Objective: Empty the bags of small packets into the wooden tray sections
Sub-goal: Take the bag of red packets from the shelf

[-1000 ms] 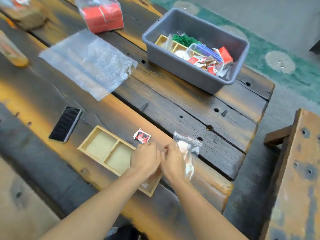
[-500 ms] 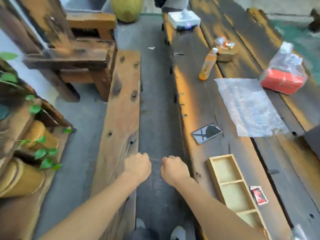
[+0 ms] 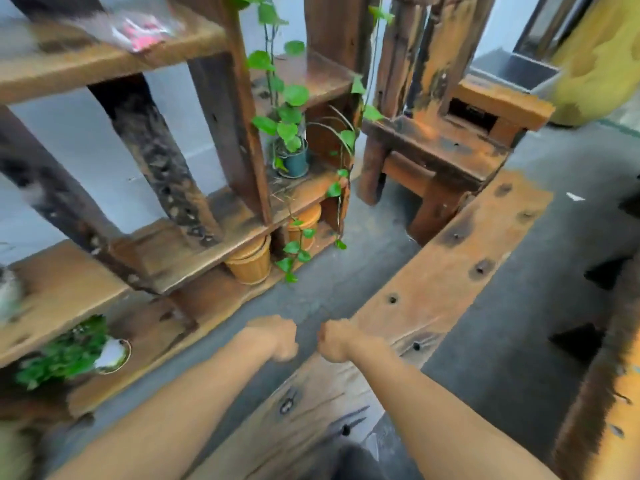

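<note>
The wooden tray, the bags and the small packets are out of view; my head faces away from the table. My left hand (image 3: 277, 337) and my right hand (image 3: 334, 341) are held out in front of me, side by side, both curled into fists with nothing visible in them. They hover over the grey floor and the end of a wooden bench (image 3: 433, 292). A blurred clear bag with red contents (image 3: 138, 31) lies on the top shelf at the upper left.
A rough wooden shelf unit (image 3: 194, 244) with trailing green plants (image 3: 287, 126) and wicker baskets (image 3: 251, 261) stands ahead on the left. A heavy wooden chair (image 3: 446, 147) stands beyond the bench. The table edge (image 3: 609, 393) shows at the far right.
The view has swung left, from the table with the tray and a packet bag, past the bench, to the shelf unit. Both hands let go of the bag and stayed closed.
</note>
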`<move>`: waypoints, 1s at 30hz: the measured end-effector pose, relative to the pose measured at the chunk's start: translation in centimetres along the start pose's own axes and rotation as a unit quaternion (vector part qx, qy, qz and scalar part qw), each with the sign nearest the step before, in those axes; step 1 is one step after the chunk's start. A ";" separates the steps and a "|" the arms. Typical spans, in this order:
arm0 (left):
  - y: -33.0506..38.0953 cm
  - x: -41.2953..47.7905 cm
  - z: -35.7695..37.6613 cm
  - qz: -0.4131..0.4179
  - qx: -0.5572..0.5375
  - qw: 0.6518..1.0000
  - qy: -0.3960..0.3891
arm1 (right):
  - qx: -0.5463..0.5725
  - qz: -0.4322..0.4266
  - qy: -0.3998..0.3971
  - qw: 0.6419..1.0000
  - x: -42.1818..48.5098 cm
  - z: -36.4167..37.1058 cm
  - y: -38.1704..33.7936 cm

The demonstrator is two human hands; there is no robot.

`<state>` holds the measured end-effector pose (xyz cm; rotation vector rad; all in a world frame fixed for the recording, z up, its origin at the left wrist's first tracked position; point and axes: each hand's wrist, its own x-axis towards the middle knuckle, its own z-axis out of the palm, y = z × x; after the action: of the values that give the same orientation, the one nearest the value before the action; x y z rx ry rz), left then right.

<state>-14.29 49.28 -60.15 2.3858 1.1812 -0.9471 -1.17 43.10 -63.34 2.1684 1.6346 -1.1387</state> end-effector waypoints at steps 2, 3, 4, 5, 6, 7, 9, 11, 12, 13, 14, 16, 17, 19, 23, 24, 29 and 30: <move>-1.4 0.2 -1.6 -0.031 -0.020 0.999 0.001 | -0.037 -0.026 -0.027 0.999 1.4 -2.0 -1.9; -2.0 0.2 -2.6 -0.046 -0.032 0.998 0.002 | -0.055 -0.037 -0.037 0.997 2.3 -2.9 -2.5; -2.6 0.5 -3.6 -0.061 -0.044 0.997 0.004 | -0.069 -0.042 -0.048 0.996 3.1 -3.9 -3.2; -3.2 0.8 -4.7 -0.076 -0.057 0.996 0.003 | -0.083 -0.050 -0.056 0.994 4.0 -5.1 -3.8; -3.8 1.1 -6.0 -0.090 -0.071 0.993 0.008 | -0.097 -0.060 -0.059 0.992 4.8 -6.4 -4.6; -4.4 1.4 -7.3 -0.106 -0.085 0.991 0.012 | -0.114 -0.073 -0.059 0.989 5.8 -7.8 -5.1; -5.6 1.7 -10.0 -0.133 -0.098 0.986 0.026 | -0.140 -0.089 -0.061 0.984 7.2 -10.8 -6.5; -7.0 2.0 -12.9 -0.156 -0.100 0.982 0.044 | -0.168 -0.116 -0.059 0.977 8.1 -14.4 -8.2; -7.7 2.1 -14.4 -0.164 -0.102 0.980 0.050 | -0.184 -0.135 -0.062 0.972 8.2 -16.4 -9.1; -8.5 2.1 -16.0 -0.173 -0.106 0.978 0.055 | -0.196 -0.151 -0.064 0.967 8.6 -18.4 -10.0; -9.3 2.0 -17.7 -0.183 -0.112 0.975 0.060 | -0.205 -0.163 -0.058 0.963 8.7 -20.4 -11.1; -11.2 1.6 -21.0 -0.200 -0.129 0.968 0.076 | -0.196 -0.183 -0.034 0.963 8.1 -24.8 -13.4; -12.4 1.5 -22.7 -0.209 -0.139 0.964 0.084 | -0.175 -0.191 -0.015 0.966 8.1 -26.9 -14.7; -14.8 1.1 -26.2 -0.229 -0.163 0.954 0.101 | -0.152 -0.218 0.012 0.964 7.5 -31.2 -17.6; -19.3 -0.5 -33.4 -0.269 -0.173 0.935 0.153 | -0.216 -0.255 0.065 0.940 6.7 -39.0 -23.5; -20.5 -1.0 -34.9 -0.282 -0.168 0.928 0.176 | -0.219 -0.271 0.097 0.932 6.7 -40.7 -24.8; -25.9 -1.2 -39.8 -0.344 -0.148 0.862 0.342 | -0.204 -0.304 0.238 0.900 9.1 -46.3 -29.3; -26.6 -1.1 -40.0 -0.360 -0.155 0.837 0.382 | -0.189 -0.311 0.271 0.891 9.4 -46.8 -29.7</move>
<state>-18.94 86.32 -29.85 2.0670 2.4016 0.1549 -5.31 87.67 -29.28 1.8335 2.6475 -0.2271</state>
